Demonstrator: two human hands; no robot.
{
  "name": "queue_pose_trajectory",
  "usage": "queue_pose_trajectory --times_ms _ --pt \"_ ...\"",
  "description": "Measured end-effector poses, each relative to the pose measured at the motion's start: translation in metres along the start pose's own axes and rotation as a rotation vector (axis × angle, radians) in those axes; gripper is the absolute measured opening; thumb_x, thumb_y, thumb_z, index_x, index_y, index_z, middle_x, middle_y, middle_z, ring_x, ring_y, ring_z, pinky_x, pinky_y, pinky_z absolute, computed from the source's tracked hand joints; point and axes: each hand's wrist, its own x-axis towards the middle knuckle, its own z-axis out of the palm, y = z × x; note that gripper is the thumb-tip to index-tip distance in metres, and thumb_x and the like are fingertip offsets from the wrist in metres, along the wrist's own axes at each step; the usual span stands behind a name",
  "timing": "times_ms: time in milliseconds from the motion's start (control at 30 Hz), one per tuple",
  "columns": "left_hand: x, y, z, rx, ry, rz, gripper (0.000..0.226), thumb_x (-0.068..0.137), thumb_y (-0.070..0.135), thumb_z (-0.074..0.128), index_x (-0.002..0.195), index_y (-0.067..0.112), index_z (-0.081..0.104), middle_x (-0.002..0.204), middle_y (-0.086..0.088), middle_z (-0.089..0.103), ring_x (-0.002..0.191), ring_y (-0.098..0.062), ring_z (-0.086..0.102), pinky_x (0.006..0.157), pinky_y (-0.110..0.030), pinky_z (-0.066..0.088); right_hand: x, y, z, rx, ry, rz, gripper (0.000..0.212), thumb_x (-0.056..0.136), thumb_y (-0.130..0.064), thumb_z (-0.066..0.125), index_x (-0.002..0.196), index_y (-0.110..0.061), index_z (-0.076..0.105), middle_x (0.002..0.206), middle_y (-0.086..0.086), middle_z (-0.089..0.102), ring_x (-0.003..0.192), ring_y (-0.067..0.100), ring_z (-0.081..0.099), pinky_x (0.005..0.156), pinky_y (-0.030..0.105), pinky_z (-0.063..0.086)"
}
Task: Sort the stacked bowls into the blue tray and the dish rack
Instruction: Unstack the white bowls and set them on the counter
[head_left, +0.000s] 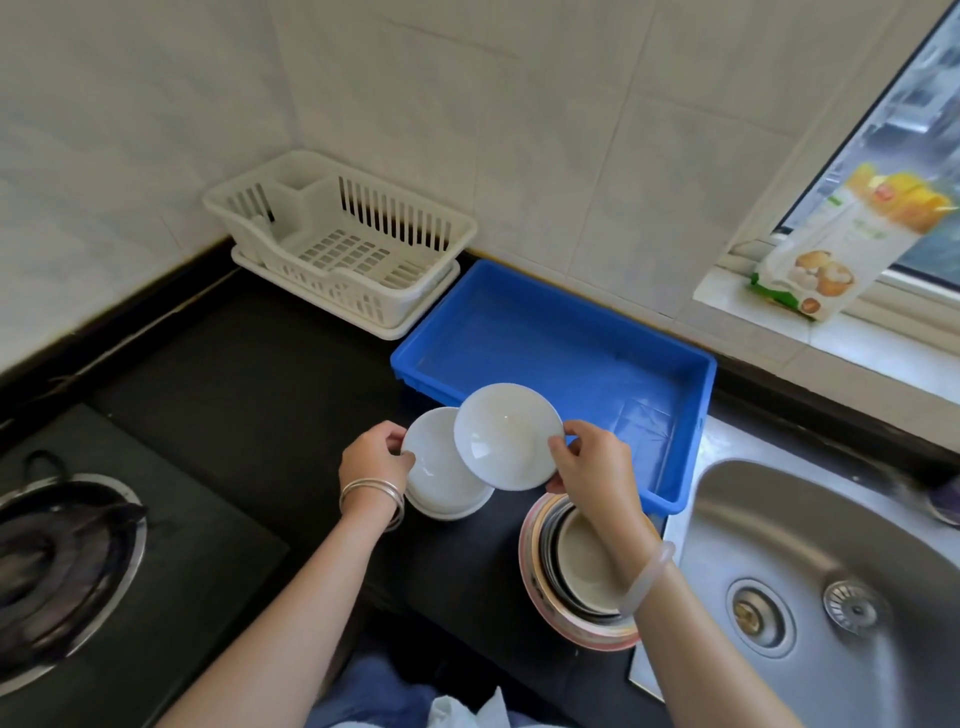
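Note:
My right hand (592, 467) pinches the rim of a small white bowl (506, 436), tilted and raised above the counter in front of the blue tray (680, 493). My left hand (376, 460) grips the rim of the top white bowl (436, 467) of a short white stack (447, 506) standing on the black counter. A second stack of nested bowls (576, 571), with pink, dark and cream rims, stands under my right wrist. The white dish rack (343, 244) sits in the far corner, nothing in it. The blue tray holds nothing.
A steel sink (821, 571) with a drain strainer lies at the right, touching the tray's corner. A gas burner (57, 566) sits at the left. A food packet (852, 244) leans on the window sill. Tiled walls close off the back.

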Motion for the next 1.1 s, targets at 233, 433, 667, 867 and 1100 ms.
queue_pose_trajectory --times_ms 233,433,667,867,1100 --pt "0.017 0.003 -0.028 -0.330 -0.032 -0.100 0.021 0.078 -0.001 0.062 0.081 0.020 0.062 0.083 0.002 0.065 0.083 -0.019 0.064 0.059 -0.028 0.054 0.009 -0.022 -0.008 0.114 0.017 -0.068 0.016 0.092 -0.017 0.051 0.101 -0.021 0.063 0.050 -0.006 0.065 0.041 0.003 0.063 0.046 0.007 0.045" --pt "0.044 -0.009 -0.078 -0.467 0.016 -0.152 0.022 0.079 -0.002 0.063 0.083 0.019 0.061 0.084 0.002 0.063 0.080 -0.018 0.062 0.057 -0.027 0.054 0.036 -0.074 0.008 0.177 -0.052 -0.153 0.017 0.091 -0.015 0.051 0.087 -0.030 0.059 0.048 -0.009 0.066 0.045 0.009 0.066 0.052 0.015 0.052" --pt "0.101 -0.059 -0.133 -0.603 0.194 -0.297 0.019 0.077 -0.003 0.063 0.084 0.015 0.063 0.081 0.001 0.064 0.076 -0.017 0.063 0.051 -0.024 0.051 0.088 -0.137 0.083 0.204 -0.251 -0.102 0.013 0.093 -0.014 0.052 0.103 -0.021 0.057 0.082 0.005 0.069 0.053 0.009 0.069 0.055 0.022 0.058" --pt "0.160 -0.108 -0.162 -0.743 0.323 -0.466 0.023 0.075 -0.004 0.064 0.090 0.014 0.062 0.089 -0.004 0.062 0.086 -0.023 0.063 0.061 -0.028 0.053 0.132 -0.183 0.168 0.239 -0.397 -0.044 0.011 0.093 -0.009 0.052 0.099 -0.019 0.052 0.107 0.011 0.059 0.070 0.017 0.065 0.046 0.020 0.055" --pt "0.222 -0.146 -0.188 -0.826 0.457 -0.586 0.026 0.076 -0.005 0.062 0.099 0.008 0.062 0.103 -0.012 0.061 0.091 -0.027 0.062 0.070 -0.033 0.054 0.172 -0.226 0.265 0.215 -0.458 0.063 0.029 0.092 -0.006 0.054 0.119 -0.012 0.047 0.123 0.010 0.049 0.089 0.021 0.061 0.052 0.025 0.057"
